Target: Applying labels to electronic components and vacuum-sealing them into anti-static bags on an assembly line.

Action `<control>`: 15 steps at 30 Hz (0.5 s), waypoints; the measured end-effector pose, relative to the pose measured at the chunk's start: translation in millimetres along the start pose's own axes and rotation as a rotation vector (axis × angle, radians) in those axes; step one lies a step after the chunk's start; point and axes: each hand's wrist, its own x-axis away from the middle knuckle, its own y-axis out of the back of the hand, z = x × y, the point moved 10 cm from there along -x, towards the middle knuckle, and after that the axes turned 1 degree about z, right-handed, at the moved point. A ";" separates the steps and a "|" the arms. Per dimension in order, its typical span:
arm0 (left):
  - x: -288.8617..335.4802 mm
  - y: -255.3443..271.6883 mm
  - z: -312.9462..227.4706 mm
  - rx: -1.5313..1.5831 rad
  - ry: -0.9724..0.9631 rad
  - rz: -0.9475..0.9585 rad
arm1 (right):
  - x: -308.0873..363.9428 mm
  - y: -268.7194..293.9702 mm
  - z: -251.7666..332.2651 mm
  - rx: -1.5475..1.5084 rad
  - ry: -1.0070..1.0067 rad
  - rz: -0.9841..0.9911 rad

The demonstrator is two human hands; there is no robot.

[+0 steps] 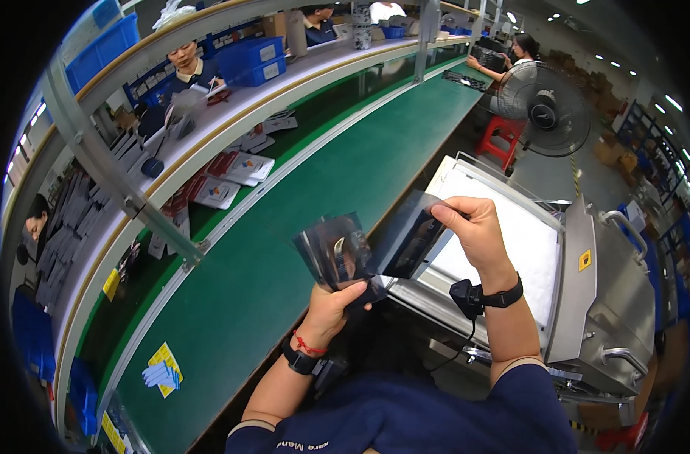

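My left hand (326, 310) grips a fanned bunch of dark, glossy plastic pouches (331, 246), thumb pressed over their lower edge. My right hand (475, 225) pinches the upper corner of a single clear-and-dark plastic pouch (414, 236) between thumb and fingers. This pouch hangs tilted beside the bunch, its lower left end close to my left hand; whether they touch I cannot tell. What lies inside the pouches is hard to make out. Both hands are over the near edge of a green worktable (247, 303), left of a steel machine (613, 295) with its lid raised.
The machine's white bed (526, 265) lies right of my hands. A shelf with blue bins (252, 60) and flat packages (216, 189) runs along the table's far side. Blue strips (162, 374) on a yellow sheet lie at front left. A fan (543, 112) and red stool (500, 140) stand beyond; co-workers sit farther off.
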 end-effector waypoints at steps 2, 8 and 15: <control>-3.0 0.1 2.9 -0.005 0.020 0.057 | -0.6 18.9 -11.7 -0.064 -0.051 -0.040; -14.5 -48.1 -2.9 -0.070 0.053 0.283 | -8.5 44.9 -55.1 -0.035 -0.223 -0.013; -41.6 -76.8 43.7 -0.118 0.250 0.303 | 2.5 51.3 -83.6 -0.178 -0.401 0.018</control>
